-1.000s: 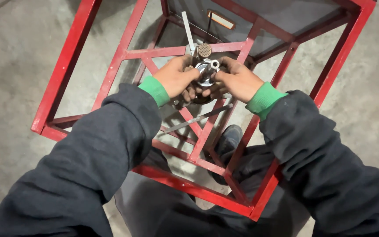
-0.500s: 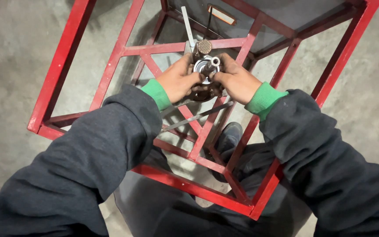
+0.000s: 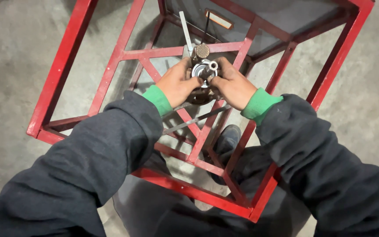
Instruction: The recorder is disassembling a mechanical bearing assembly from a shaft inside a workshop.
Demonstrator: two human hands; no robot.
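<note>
In the head view, a round metal fitting (image 3: 202, 74) with a short shaft at its centre is gripped from both sides at the middle of a red steel frame (image 3: 110, 57). The left hand (image 3: 177, 83) is closed on its left edge, the right hand (image 3: 231, 84) on its right. A small perforated cap (image 3: 202, 51) is seen just beyond the fitting. The concrete floor (image 3: 14, 57) is visible beneath the frame. Inside the frame, a thin metal rod (image 3: 196, 119) lies below the hands.

A red-painted, slightly glossy metal frame (image 3: 110, 61), a bright bare-metal hub (image 3: 203, 71) with a perforated cap (image 3: 202, 51), matt dark cloth sleeves (image 3: 88, 166) with green knit cuffs (image 3: 158, 99), and a rough concrete floor (image 3: 14, 57) are shown.
</note>
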